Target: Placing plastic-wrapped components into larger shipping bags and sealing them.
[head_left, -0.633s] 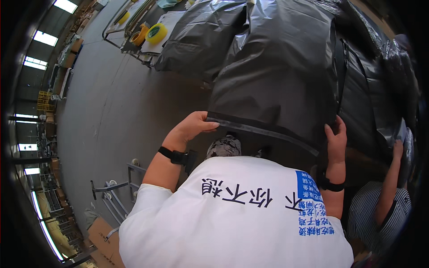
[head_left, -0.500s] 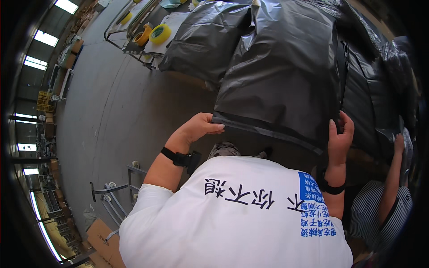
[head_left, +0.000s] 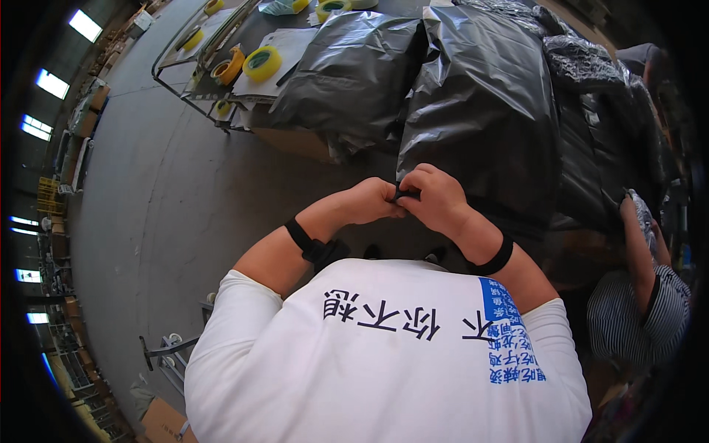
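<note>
A large black plastic bag (head_left: 484, 122) lies in front of me, its near end hanging over the edge toward my body. At its near left corner, my left hand (head_left: 373, 201) is closed with the fingertips pinching the black plastic. Right beside it, my right hand (head_left: 436, 198) also pinches that corner, fingers bent and almost touching the left ones. The near edge of the bag right of my hands falls in dark shadow. Both of my wrists wear black bands.
Another black bag (head_left: 351, 77) lies to the left. Beyond it stands a metal cart with yellow tape rolls (head_left: 262, 63) and an orange tape dispenser (head_left: 227, 68). At the right, a co-worker in a striped shirt (head_left: 628, 314) handles clear plastic. A cardboard box (head_left: 292, 144) sits below.
My right hand has left the bag's right side and come across to the left corner, next to my left hand. The bag's near edge is no longer stretched between my hands.
</note>
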The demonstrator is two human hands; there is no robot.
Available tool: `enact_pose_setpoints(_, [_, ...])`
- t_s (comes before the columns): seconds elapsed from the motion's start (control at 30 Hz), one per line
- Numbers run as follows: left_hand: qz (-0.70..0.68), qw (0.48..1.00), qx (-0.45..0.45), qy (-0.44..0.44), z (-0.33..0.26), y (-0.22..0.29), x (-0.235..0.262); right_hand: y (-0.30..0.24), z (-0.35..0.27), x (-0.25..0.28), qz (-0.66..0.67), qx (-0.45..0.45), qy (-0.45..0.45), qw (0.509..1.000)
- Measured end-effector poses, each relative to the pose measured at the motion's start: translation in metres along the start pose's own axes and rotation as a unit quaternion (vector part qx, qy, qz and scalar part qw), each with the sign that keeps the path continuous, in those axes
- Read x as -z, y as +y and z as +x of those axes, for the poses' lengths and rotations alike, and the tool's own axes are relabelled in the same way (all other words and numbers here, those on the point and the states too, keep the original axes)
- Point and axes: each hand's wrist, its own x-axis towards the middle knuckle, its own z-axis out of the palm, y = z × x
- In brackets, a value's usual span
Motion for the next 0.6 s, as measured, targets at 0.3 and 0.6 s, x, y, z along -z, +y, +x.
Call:
enact_pose_setpoints(0.3, [0.383,0.824,-0.284,0.305,-0.005,0.017,0.022,-0.001,-0.01,-0.009,0.023,0.006,0.087,0.996])
enact_pose_setpoints(0.6, [0.431,0.756,-0.413,0.268,0.02,-0.003,0.037,0.025,-0.08,0.016,0.202,0.123,0.1,0.966])
